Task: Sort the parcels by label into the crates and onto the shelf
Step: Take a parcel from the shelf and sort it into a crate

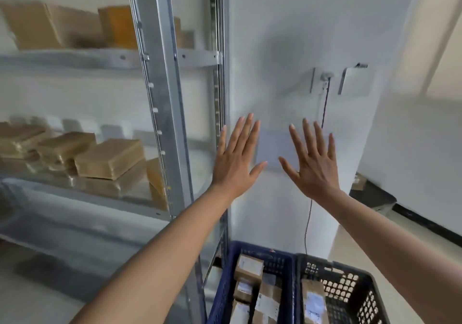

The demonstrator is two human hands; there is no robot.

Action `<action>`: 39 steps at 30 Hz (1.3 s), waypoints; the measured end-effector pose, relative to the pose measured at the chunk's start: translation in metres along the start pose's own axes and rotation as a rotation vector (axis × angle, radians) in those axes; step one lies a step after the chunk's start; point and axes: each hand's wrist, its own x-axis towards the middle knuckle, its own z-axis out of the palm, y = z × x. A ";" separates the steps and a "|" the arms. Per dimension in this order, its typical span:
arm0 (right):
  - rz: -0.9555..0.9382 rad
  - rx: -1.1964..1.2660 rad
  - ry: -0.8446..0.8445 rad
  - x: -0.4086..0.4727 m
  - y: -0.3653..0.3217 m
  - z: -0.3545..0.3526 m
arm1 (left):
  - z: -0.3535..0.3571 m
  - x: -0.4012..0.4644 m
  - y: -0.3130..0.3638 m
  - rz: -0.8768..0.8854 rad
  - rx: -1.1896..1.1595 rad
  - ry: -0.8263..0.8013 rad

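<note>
Here, head view. Your left hand (236, 158) and right hand (312, 161): both raised before the white wall (287, 36), fingers straight and spread, holding nothing. Blue crate (226, 281) and black crate (365, 286): well below your hands, side by side, each holding labelled parcels (250, 266). Metal shelf (160, 93): to your left, carrying brown packages (110, 158).

place: parcel stockroom | evidence: galvanised steel shelving (160, 78) stacked with cardboard parcels (110, 158); labelled boxes (249, 266) in plastic crates (355, 296); bare white walls (275, 23)
</note>
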 end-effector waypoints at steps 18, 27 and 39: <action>-0.200 0.122 0.133 0.152 -0.066 -0.349 | -0.367 0.111 -0.085 -0.145 0.149 0.063; -0.267 0.216 0.119 0.159 -0.168 -0.388 | -0.423 0.070 -0.169 -0.324 0.207 0.061; -0.234 0.161 0.122 0.202 -0.338 -0.387 | -0.444 0.027 -0.360 -0.286 0.196 0.033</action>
